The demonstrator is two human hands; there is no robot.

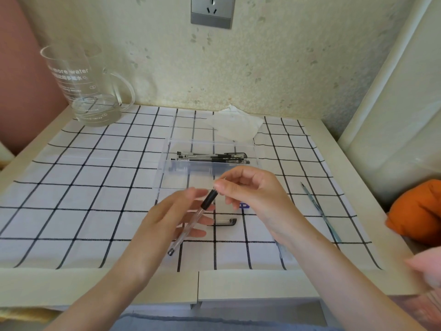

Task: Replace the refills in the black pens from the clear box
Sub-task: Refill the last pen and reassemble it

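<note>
Currently in hand: refill change on one black pen (pixel 208 201), held just in front of the clear box (pixel 167 177).
Left hand (pixel 171 219): thumb and loosely spread fingers hold the clear barrel.
Right hand (pixel 254 194): thumb and forefinger pinch the tip end.
Cap (pixel 224 222): off, on the tabletop before the box.
Other pens (pixel 214 157): inside the box, far side.
Refill (pixel 319 209): right of the box.
Next move: likely twisting the tip; calls for a steady barrel.
</note>
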